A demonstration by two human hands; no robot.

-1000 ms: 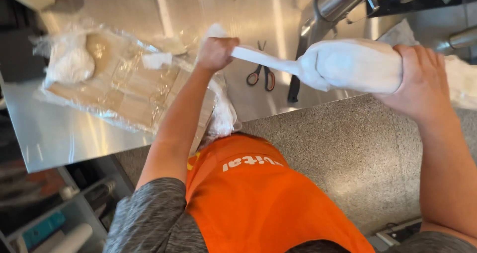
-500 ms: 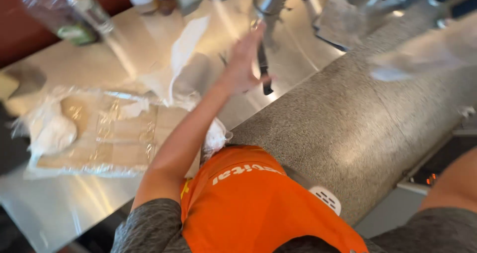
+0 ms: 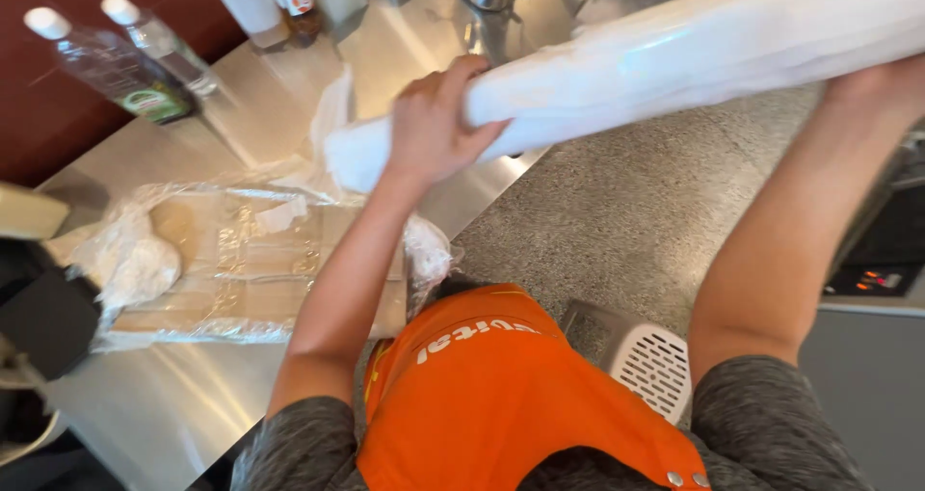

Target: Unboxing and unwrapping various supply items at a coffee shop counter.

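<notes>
I have a long white roll point(image 3: 674, 57) wrapped in soft plastic held up across the top of the view, well above the steel counter point(image 3: 193, 395). My left hand point(image 3: 434, 115) is curled tight round its near end, fingers point(image 3: 462, 72) over the top and thumb under. My right hand point(image 3: 877, 86) sits at the far end, mostly behind the roll, so I cannot tell how its fingers are set. I judge the roll soft and fairly light, since it keeps a gentle bow between the two grips. The wrap looks slick, so a grip close to each end, squeezing the bulk rather than the loose film, seems safest.

Below the left fingers lies a board point(image 3: 251, 269) under crinkled clear film, with a pale lump point(image 3: 130, 260) at its far side. Beyond the fingertips stand two clear bottles point(image 3: 116, 62), well apart from the roll. Under the right forearm runs a speckled stone ledge point(image 3: 617, 221); its edge meets the steel just below the left wrist. A white vented box point(image 3: 650, 361) sits near my orange apron point(image 3: 491, 395). Room is widest over the stone.
</notes>
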